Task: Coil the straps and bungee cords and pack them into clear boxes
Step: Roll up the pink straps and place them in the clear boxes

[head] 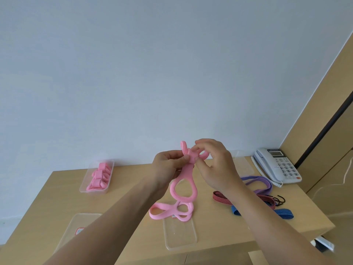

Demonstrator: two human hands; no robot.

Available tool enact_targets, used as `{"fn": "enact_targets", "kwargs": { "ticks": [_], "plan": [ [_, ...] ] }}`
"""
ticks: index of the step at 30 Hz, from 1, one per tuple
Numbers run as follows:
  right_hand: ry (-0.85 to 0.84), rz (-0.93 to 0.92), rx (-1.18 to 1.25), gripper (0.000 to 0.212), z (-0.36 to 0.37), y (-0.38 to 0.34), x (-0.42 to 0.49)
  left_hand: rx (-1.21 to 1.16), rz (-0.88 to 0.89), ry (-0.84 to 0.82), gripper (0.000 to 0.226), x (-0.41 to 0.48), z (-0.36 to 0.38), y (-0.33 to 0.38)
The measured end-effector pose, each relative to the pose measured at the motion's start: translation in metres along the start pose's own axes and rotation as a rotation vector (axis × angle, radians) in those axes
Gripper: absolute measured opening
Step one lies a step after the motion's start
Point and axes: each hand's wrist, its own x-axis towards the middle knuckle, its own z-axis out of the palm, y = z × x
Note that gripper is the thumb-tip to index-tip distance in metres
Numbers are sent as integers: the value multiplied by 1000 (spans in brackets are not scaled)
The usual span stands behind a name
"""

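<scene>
The pink strap hangs toward six o'clock below both hands. The left hand and right hand, fingers curled, pinch its coiled top.

I read no legible text here. Telephone: keypad marks too blurred to read. Red-edged label on the clear lid far left of the telephone: illegible. Small tag on the pink strap, left of the telephone: illegible.

White desk telephone at the far right corner, light wooden table, pale wall
</scene>
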Motion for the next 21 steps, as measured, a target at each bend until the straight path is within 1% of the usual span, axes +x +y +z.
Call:
{"fn": "enact_targets", "kwargs": {
  "ticks": [3, 6, 9, 13, 17, 19, 21],
  "plan": [
    [-148, 60, 12, 27, 1, -3, 5, 0, 23, -24, 21, -4, -7, 3],
    [-197, 61, 4, 19, -1, -9, 8, 13, 7, -22, 22, -7, -15, 2],
    [-211, 78, 21, 13, 2, -13, 7, 89, -40, -61, 25, -11, -26, 5],
    [-211, 156, 101, 11, 8, -16, 2, 263, -135, -176, 42, -19, -36, 14],
    [-173, 152, 75, 11, 21, -28, -2, 233, -159, -185, 52, -27, -48, 14],
    [-142, 107, 12, 12, 27, -36, -4, 190, -179, -199, 65, -30, -55, 13],
    [-95, 53, -37, 13, 34, -41, -5, 164, -195, -243, 69, -35, -64, 12]
  ]
}}
